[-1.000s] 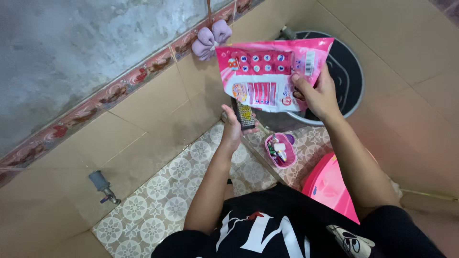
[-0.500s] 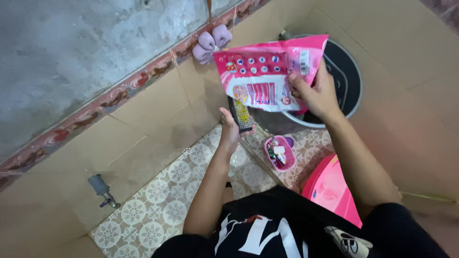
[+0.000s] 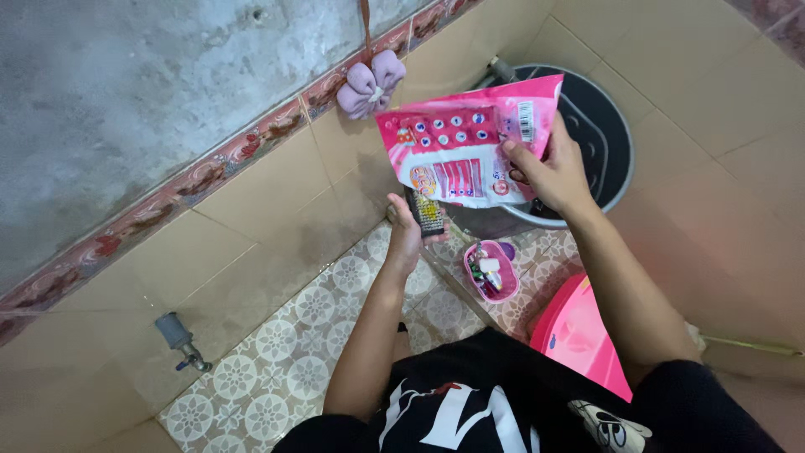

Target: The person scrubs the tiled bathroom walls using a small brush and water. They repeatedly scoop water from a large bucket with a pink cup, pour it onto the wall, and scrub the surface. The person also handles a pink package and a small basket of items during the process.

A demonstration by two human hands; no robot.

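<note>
glossy pink pouch [image 3: 465,147] in right hand [image 3: 549,172], bristly dark brush [image 3: 426,211] in left hand [image 3: 407,231]

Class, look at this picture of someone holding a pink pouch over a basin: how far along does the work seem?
Done: the pink pouch is lifted above the grey basin, gripped by the right hand. In hand: the left hand holds a dark scrubbing brush just under the pouch. Left: nothing visibly pours from the pouch, and whether it is open cannot be told. The small pink basket sits untouched on the patterned floor.
</note>
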